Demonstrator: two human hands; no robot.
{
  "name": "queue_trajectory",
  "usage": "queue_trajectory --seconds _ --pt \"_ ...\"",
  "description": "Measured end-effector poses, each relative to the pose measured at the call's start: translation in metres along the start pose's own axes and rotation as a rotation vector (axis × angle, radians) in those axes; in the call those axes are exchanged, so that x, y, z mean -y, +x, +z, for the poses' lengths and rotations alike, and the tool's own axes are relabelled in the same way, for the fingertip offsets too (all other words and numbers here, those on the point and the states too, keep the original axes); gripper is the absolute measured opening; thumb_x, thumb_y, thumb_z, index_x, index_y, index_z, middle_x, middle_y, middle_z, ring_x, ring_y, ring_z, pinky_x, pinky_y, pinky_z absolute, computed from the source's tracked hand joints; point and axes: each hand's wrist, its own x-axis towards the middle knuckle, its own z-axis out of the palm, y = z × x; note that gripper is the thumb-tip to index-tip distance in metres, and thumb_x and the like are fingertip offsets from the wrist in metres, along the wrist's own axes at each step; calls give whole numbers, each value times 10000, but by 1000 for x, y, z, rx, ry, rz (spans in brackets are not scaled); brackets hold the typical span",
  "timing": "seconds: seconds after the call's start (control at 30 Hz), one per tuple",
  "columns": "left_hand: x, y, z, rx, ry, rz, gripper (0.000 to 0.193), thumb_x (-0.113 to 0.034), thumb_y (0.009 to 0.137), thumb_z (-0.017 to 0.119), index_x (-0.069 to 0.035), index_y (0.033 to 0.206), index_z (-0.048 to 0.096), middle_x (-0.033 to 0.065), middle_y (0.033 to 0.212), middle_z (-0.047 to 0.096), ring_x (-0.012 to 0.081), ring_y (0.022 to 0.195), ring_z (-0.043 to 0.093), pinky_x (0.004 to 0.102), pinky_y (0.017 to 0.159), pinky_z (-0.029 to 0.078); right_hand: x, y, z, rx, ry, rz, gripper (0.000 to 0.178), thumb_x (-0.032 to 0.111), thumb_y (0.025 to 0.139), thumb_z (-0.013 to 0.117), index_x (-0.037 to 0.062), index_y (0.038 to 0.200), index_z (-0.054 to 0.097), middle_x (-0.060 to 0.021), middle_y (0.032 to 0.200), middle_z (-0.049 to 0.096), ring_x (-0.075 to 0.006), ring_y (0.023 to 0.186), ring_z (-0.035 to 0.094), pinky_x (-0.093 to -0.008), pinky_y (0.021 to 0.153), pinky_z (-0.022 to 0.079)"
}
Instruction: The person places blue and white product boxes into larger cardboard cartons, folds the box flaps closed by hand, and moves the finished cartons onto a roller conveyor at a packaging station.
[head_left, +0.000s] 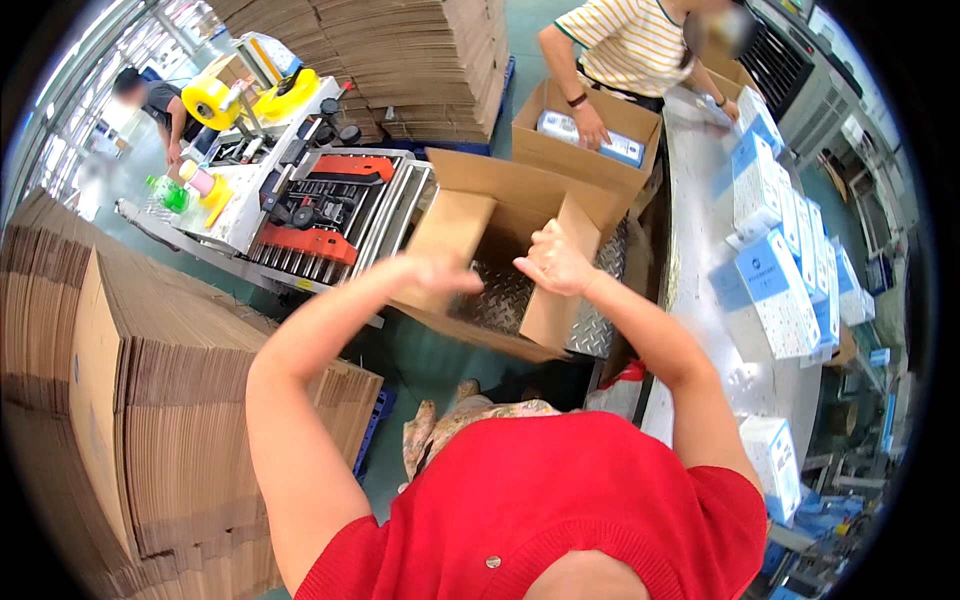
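In front of me stands a cardboard box [520,338] with its top flaps up and a dark patterned metal surface visible through it. My left hand [442,277] is over its left flap [452,228], smeared by motion, so I cannot make out its fingers. My right hand [557,262] is at the inner side of the right flap [552,312], fingers curled in and thumb pointing left. Nothing shows in its grasp. Whether either hand presses on the cardboard is hard to tell.
A co-worker's hand [591,128] reaches into another carton [575,160] with blue-white packs. More packs [778,290] stand on the metal table [700,310] at right. Flat cardboard stacks [190,430] rise at left. Behind them is a roller conveyor machine [325,205] with red parts.
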Motion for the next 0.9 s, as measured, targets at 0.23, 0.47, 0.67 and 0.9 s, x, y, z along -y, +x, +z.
queue_trajectory --seconds 0.23,0.47,0.67,0.9 --pt "-58 -38 13 542 -317 17 912 -706 745 571 15 1296 481 246 1443 290 418 1317 289 436 1044 312 -22 -26 82 378 -140 -101 335 394 863 576 83 753 631 -120 835 607 -273 950 535 -415 864 384" --pt "-4 64 80 -921 174 207 421 -353 816 627 -79 1134 591 91 1053 525 285 1017 504 399 829 417 -68 58 -56 -174 -246 447 466 378 865 561 25 1164 507 -196 1152 539 -356 1093 500 -446 909 403" --pt "6 56 81 -1218 419 644 324 -185 763 621 -155 1085 612 35 1070 517 193 1050 489 355 880 377 7 -14 14 337 -215 608 669 510 903 442 42 1377 371 -197 1396 397 -335 1308 360 -491 1081 254" --pt "98 77 93 -1113 -901 -150 387 -259 880 563 -13 1179 555 173 1107 555 328 1046 532 426 926 404 -41 -133 24 -11 -514 1016 575 338 894 504 55 1379 382 -161 1467 305 -309 1380 230 -538 1086 166"
